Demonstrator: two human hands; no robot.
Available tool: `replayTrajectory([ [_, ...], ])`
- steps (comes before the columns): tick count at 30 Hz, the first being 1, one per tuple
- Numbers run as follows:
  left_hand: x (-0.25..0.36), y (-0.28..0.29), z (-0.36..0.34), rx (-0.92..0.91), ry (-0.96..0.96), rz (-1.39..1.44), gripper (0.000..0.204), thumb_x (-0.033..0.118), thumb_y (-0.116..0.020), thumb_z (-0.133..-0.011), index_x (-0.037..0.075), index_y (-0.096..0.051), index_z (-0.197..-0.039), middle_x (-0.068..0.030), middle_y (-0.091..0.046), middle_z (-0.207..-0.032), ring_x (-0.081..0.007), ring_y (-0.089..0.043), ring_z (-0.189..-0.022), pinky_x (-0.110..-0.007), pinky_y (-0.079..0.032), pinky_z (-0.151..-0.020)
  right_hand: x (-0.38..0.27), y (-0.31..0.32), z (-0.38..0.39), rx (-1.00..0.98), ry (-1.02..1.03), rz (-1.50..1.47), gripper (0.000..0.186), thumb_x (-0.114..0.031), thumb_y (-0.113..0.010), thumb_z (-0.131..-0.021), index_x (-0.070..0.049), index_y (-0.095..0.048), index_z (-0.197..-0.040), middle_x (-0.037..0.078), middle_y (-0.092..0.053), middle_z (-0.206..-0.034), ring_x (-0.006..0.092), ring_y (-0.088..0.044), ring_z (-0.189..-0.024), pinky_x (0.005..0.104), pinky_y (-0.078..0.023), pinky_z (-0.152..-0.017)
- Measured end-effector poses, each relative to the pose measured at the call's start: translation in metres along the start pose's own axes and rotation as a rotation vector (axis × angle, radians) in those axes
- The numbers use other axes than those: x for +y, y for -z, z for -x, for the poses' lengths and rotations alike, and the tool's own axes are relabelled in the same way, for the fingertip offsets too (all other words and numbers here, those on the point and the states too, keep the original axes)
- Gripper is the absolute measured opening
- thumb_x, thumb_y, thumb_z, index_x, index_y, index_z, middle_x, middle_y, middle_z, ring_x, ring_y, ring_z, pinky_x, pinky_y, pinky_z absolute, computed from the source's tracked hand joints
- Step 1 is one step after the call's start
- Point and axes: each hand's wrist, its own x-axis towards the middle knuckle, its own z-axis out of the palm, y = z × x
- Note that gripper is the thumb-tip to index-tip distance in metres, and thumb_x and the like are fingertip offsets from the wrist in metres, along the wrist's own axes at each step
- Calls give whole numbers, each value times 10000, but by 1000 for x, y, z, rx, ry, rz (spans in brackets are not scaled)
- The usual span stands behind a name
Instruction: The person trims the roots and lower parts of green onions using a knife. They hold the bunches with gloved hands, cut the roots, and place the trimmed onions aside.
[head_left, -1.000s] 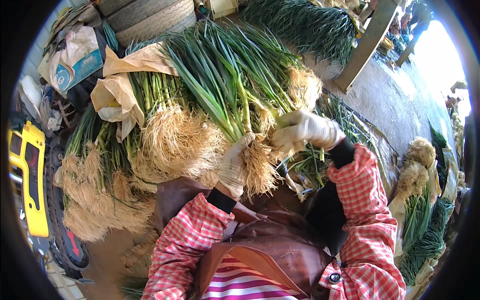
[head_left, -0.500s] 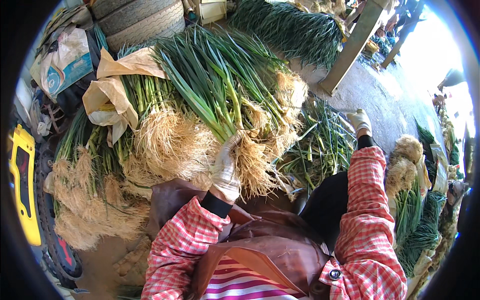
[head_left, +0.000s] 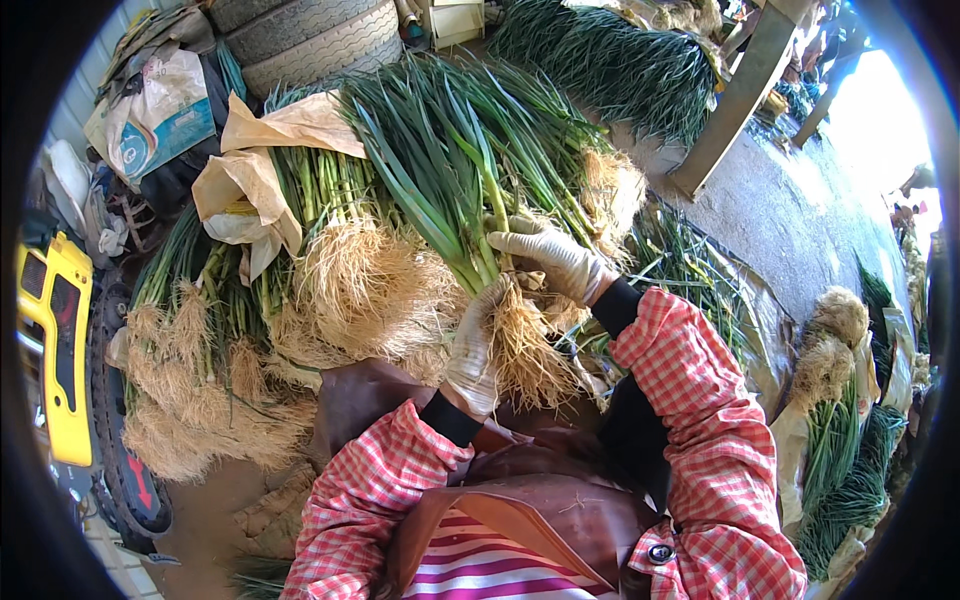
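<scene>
My left hand [head_left: 472, 350], in a whitish glove, is closed round the root end of a small bunch of long green stalks [head_left: 530, 358] that look like leeks or green garlic. Tan roots hang from it toward my lap. My right hand [head_left: 555, 262], gloved too, has its fingers bent round the lower stalks just above the roots; part of its grip is hidden. The leaves point away from me over a large heap of the same plants [head_left: 355, 285], which lies ahead and to the left.
Brown paper [head_left: 245, 190] wraps part of the heap. Stacked tyres [head_left: 320, 50] stand behind it, and a yellow machine part [head_left: 65, 350] is at far left. Loose green leaves [head_left: 690, 285] litter the right. Beyond are a slanting post [head_left: 735, 110] and bundled plants [head_left: 830, 400].
My right hand has come in from the far right to the stalks beside my left hand. My left hand keeps its hold. The view has shifted slightly.
</scene>
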Motion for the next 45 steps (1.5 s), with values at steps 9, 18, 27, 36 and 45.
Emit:
replayTrajectory([
  [9, 0, 9, -8, -225, 127, 211, 289, 330, -512, -952, 59, -578, -1025, -41, -566, -751, -162, -571, -652, -286, -503, -594, -11, 28, 17, -188, -29, 394, 345, -183, -613, -902, 1, -590, -1193, 0, -625, -1045, 44, -531, -945, 208, -437, -847],
  [18, 17, 6, -4, -56, 25, 77, 250, 311, -549, -928, 72, -600, -980, -62, -610, -758, -190, -610, -644, -326, -528, -559, -53, 44, 63, -50, -42, 930, 215, -236, -625, -874, -20, -622, -873, 5, -580, -678, 70, -547, -585, 239, -468, -547],
  [27, -12, 28, -26, 57, -79, -247, 331, 288, -583, -909, 44, -586, -1133, -60, -647, -921, -190, -639, -805, -311, -539, -774, -52, 231, 123, 473, -425, 1641, 303, -315, -596, -866, -83, -674, -1044, 106, -674, -902, 287, -637, -829, 389, -516, -732],
  [36, -8, 15, -15, 5, -91, -297, 325, 310, -517, -948, 51, -569, -1137, -81, -608, -1043, -169, -590, -901, -314, -518, -835, -26, 70, 19, 246, 121, 1088, 406, -475, -551, -879, -103, -709, -843, 93, -681, -733, 188, -649, -625, 327, -528, -599],
  [45, -16, 21, -14, 49, -4, -426, 284, 272, -493, -962, 35, -580, -1093, -32, -625, -955, -146, -610, -840, -276, -526, -736, 10, 27, -13, 292, -187, 540, 421, -434, -674, -766, -13, -688, -758, 78, -631, -628, 185, -610, -520, 313, -508, -455],
])
